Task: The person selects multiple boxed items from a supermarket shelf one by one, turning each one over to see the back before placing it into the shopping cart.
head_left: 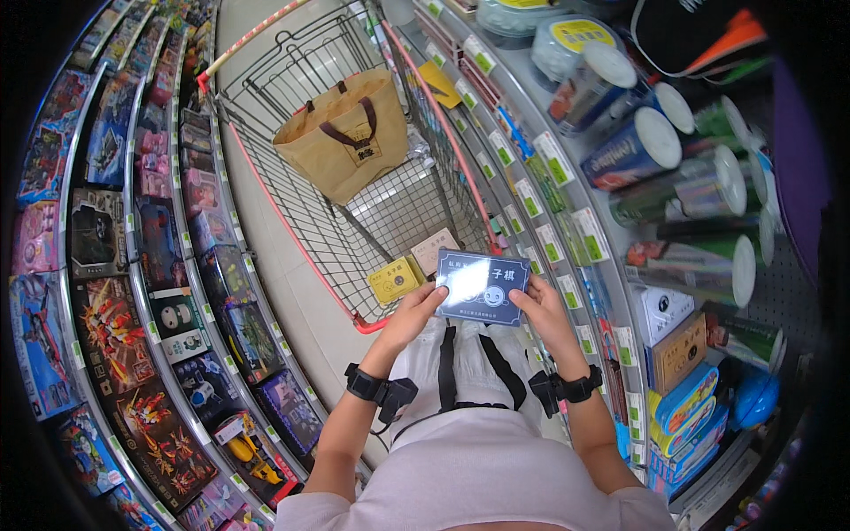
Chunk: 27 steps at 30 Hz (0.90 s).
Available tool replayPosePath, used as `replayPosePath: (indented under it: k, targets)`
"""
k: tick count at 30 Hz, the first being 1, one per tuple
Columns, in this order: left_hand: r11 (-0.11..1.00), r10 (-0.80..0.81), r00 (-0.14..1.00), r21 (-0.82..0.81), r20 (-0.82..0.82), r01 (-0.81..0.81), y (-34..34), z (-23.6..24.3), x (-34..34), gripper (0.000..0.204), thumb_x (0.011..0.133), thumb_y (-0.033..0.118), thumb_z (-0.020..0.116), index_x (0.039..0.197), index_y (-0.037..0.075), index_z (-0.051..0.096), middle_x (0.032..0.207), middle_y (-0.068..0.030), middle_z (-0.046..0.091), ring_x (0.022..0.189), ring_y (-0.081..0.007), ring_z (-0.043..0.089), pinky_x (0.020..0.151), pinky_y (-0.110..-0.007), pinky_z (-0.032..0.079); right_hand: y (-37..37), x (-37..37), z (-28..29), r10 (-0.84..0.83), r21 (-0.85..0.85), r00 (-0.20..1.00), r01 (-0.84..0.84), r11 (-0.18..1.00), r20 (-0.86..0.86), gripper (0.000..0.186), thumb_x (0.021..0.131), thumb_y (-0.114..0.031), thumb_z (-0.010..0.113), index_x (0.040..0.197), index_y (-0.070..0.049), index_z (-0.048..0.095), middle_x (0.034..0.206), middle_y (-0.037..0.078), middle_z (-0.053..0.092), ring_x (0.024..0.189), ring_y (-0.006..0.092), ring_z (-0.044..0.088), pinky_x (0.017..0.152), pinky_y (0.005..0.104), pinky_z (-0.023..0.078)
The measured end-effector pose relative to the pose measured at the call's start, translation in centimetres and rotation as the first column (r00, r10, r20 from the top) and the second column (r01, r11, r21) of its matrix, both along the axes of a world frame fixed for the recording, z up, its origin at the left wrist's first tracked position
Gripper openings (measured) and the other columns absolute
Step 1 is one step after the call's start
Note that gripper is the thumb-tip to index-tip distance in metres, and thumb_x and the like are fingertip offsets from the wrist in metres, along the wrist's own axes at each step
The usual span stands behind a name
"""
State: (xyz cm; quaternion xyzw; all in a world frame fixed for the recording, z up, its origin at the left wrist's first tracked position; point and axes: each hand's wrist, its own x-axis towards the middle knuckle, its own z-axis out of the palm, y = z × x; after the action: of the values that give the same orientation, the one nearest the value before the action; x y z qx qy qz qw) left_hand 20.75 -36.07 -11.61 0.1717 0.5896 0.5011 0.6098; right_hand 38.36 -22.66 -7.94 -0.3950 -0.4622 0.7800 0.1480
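Shop, toy aisle; cart (397, 212) btwn stocked shelves (574, 193) w/ price tags (590, 234); boxed toys (113, 326).

Single view: head cam, left unit of the pair, fisheye. Looked steeply down and forward from above the wearer's torso (487, 469), which filled the lower edge, nearer the lens than the cart (357, 320). Left hand (416, 305) and right hand (538, 308) sat at close range, at the cart's near end. Left shelves (131, 212) curved past the cart's left side; right shelves (553, 157) bowed along its right. Black rim framed everything.
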Motion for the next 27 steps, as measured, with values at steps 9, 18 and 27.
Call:
replayPosePath:
  k: [9,18,27]
  targets:
    - [0.992,-0.056,0.817,-0.127,-0.574,-0.022,0.7,-6.6,-8.1,0.037,0.086,0.024,0.037,0.105,-0.004,0.048,0.096,-0.0230,0.054,0.093,-0.0336,0.051,0.080,-0.033,0.039,2.5,-9.9,-5.1,0.122,0.501,0.840,-0.425,0.754,0.528,0.036,0.069,-0.015,0.060,0.099,0.000,0.048,0.091,0.017,0.055,0.083,0.0309,0.054,0.070,0.0345,0.042]
    - [0.901,0.309,0.894,-0.400,0.324,-0.166,1.2,-13.3,-11.9,0.030,0.084,0.015,0.042,0.109,-0.002,0.045,0.096,-0.0103,0.056,0.082,-0.0170,0.056,0.072,-0.025,0.044,3.2,-16.8,-17.4,0.219,0.343,0.512,-0.780,0.523,0.831,0.039,0.070,-0.016,0.058,0.102,-0.001,0.043,0.102,0.019,0.044,0.088,0.0389,0.049,0.071,0.0453,0.042]
    - [0.819,0.434,0.777,-0.559,0.455,-0.131,1.5,-18.4,-10.4,0.025,0.085,0.018,0.039,0.106,0.006,0.046,0.093,-0.0064,0.055,0.080,-0.0154,0.055,0.069,-0.024,0.044,3.7,-16.2,-26.7,0.369,0.240,0.523,-0.770,0.592,0.768,0.035,0.068,-0.005,0.053,0.102,0.001,0.045,0.098,0.022,0.047,0.091,0.0386,0.047,0.078,0.0428,0.039]
